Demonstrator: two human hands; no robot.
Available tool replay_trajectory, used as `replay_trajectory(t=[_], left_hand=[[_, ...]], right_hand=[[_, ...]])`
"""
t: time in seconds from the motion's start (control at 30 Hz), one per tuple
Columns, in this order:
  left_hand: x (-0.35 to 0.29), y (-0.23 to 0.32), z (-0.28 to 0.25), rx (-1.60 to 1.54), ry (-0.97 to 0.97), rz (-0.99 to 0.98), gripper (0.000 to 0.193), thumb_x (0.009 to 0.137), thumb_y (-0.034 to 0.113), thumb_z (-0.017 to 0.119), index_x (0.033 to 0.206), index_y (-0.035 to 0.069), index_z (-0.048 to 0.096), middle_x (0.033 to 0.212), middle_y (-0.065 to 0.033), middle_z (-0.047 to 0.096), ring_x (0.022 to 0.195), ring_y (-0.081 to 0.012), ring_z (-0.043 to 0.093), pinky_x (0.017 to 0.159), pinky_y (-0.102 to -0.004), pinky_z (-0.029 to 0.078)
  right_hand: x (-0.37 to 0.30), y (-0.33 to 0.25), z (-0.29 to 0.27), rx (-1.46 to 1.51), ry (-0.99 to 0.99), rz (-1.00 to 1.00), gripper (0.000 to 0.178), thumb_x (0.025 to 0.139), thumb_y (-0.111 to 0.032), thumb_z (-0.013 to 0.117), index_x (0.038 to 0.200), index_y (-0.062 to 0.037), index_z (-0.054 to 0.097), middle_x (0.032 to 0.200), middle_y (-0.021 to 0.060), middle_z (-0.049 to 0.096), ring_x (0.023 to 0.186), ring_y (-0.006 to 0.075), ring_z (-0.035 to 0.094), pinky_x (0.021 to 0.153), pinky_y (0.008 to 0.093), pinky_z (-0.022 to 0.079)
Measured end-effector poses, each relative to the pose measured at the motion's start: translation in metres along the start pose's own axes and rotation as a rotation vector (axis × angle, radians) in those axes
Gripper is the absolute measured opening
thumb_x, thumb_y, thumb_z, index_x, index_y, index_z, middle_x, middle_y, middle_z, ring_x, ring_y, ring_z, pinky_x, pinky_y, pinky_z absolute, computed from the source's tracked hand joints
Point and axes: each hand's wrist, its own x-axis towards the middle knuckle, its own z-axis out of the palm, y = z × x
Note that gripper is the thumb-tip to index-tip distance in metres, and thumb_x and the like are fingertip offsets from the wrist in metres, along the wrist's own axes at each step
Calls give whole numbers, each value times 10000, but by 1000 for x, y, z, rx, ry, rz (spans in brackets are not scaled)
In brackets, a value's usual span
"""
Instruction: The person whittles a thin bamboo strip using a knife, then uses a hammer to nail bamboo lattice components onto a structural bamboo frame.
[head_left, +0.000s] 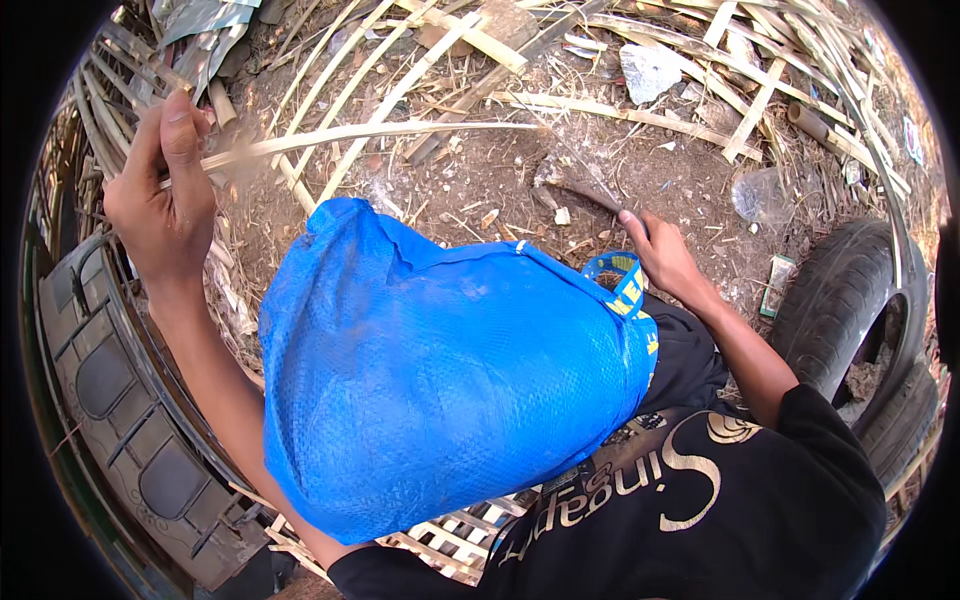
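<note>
My left hand (170,185), raised at the upper left, is closed round a long pale bamboo strip (370,131). The strip runs to the right, bowing slightly. On the right, my right hand (662,250) grips a knife (603,192); its thin blade points up and left, and the tip is near the strip's far end. Whether blade and strip touch, I cannot tell. Part of the handle is covered by my fingers. A blue woven plastic bag (450,370) lies over my lap between my arms, with its strap (628,285) close to my right wrist.
Bare soil (450,190) in front is littered with shavings and scraps. More bamboo strips (740,90) lie crosswise beyond it. A worn tyre (840,290) stands at my right, a crushed clear plastic cup (762,193) beside it. A metal panel (130,400) leans at my left.
</note>
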Motion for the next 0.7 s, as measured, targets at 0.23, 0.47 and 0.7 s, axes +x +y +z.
replay_trajectory(t=[0.23, 0.47, 0.7], left_hand=[[-4, -26, 3, 23, -38, 35, 275, 1062, 216, 557, 965, 16, 719, 672, 0, 578, 585, -44, 504, 543, -229, 421], [-14, -40, -19, 92, 5, 160, 255, 1050, 190, 566, 952, 0, 704, 658, -70, 581, 524, -149, 535, 538, -273, 445], [-18, -52, -15, 108, -79, 90, 225, 1039, 168, 590, 986, -18, 705, 673, -66, 575, 561, -118, 531, 558, -261, 442]], right_hand=[[-18, -23, -13, 75, -34, -26, 566, 1036, -475, 506, 990, 77, 624, 706, 317, 613, 742, 496, 639, 703, 532, 462], [-4, -1, 1, 16, 13, 21, 610, 1040, -509, 466, 1064, 71, 655, 755, 343, 638, 783, 504, 661, 737, 539, 480], [-27, 12, -7, 65, 18, 116, 638, 1042, -515, 468, 1032, 97, 649, 678, 300, 604, 672, 412, 646, 691, 515, 467]])
